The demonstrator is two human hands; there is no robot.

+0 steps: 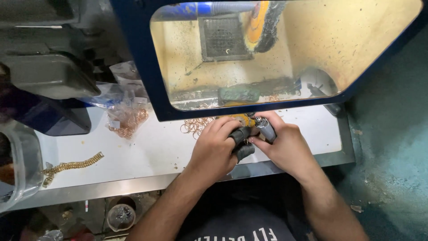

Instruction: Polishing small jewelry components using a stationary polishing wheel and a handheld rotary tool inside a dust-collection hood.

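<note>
1. The right hand (285,145) is closed around a grey rotary handpiece (266,128), just below the blue-framed polishing hood (147,67).
2. The left hand (216,147) is curled, its dark-covered fingertips (243,134) pinching a small piece too small to identify, touching the handpiece tip.
3. Copper rings (195,125) lie below the hood's front edge; a gold chain (71,166) lies well left.

Grey metal handpiece tool (266,129) held in right hand (285,149), angled up-left, its tip at the lower edge of the blue-framed polishing box. Left hand (214,149) wears dark grey finger guards (243,140) on thumb and forefinger, pinching a small piece, too small to tell, against the tool tip.
</note>
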